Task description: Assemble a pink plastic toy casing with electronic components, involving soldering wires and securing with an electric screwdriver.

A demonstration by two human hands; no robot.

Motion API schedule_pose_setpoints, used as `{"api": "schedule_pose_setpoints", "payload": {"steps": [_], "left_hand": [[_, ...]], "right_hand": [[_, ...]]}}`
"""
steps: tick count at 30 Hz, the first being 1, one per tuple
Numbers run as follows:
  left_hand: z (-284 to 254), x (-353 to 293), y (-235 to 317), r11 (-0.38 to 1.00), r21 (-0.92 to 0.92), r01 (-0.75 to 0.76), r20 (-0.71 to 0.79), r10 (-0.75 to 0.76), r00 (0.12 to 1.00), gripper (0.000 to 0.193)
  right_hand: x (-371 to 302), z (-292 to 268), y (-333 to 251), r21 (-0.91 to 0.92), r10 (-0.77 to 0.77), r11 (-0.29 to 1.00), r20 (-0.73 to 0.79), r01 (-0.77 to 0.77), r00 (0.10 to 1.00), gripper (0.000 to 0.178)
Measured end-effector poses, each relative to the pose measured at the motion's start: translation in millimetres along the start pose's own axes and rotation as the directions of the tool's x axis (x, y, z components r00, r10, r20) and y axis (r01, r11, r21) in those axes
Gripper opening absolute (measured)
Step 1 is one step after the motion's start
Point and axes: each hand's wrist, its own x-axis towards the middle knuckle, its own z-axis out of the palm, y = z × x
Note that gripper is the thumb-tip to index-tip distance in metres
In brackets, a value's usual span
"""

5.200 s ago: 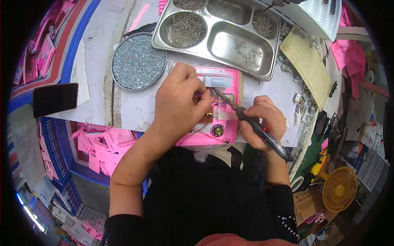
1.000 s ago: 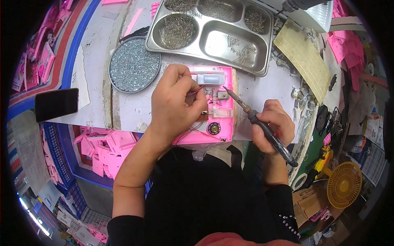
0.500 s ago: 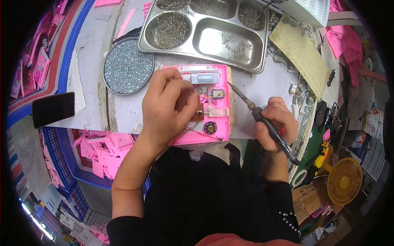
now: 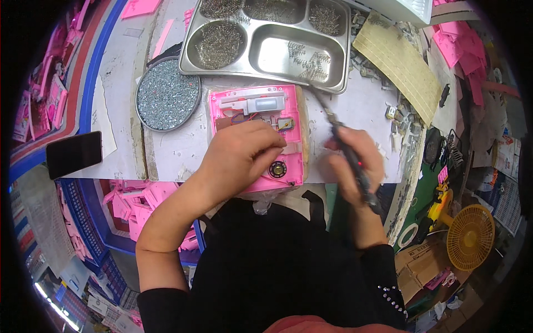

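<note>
On the table in front of me lies an opened pink plastic casing [image 4: 296,105]. Inside are a round black speaker [image 4: 277,169], a small metal motor-like part [image 4: 285,124], a white-and-grey block [image 4: 266,104] and thin coloured wires. My left hand [image 4: 239,155] reaches over the casing's lower left part, thumb and fingers pinched together; whatever is between them is hidden. To the right of the casing, my right hand [image 4: 366,158] grips a dark soldering iron [image 4: 352,158], slightly blurred. Its thin tip points up and left, toward the steel tray, apart from the casing.
A steel compartment tray [image 4: 244,67] with springs and small metal pieces stands beyond the casing. Left of it is a round dish of screws [image 4: 168,94]. A phone [image 4: 74,154] lies farther left. A tan board [image 4: 397,69], loose metal parts and a yellow fan [image 4: 470,237] are at right.
My left hand has moved down and right over the casing, toward the speaker. The soldering iron in my right hand has shifted left, its tip rising toward the tray.
</note>
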Motion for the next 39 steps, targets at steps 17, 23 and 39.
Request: {"api": "schedule_pose_setpoints", "payload": {"steps": [17,23,39], "left_hand": [[-4.5,3.6,-1.5,0.987,-0.106,0.124,0.019,-0.122,0.992,0.009],[-6.9,5.6,2.4,0.976,-0.135,0.173,0.073,-0.164,0.984,0.009],[-4.9,-8.1,-0.9,0.964,0.207,-0.167,0.053,0.160,0.986,0.019]], "right_hand": [[28.5,50.9,-0.8,-0.121,-0.147,0.981,0.021,0.149,0.989,0.058],[20.8,43.1,-2.7,-0.202,-0.213,0.955,0.037,0.216,0.976,0.056],[-30.8,2.2,-21.2,-0.060,-0.007,0.998,-0.070,0.002,0.998,0.046]]}}
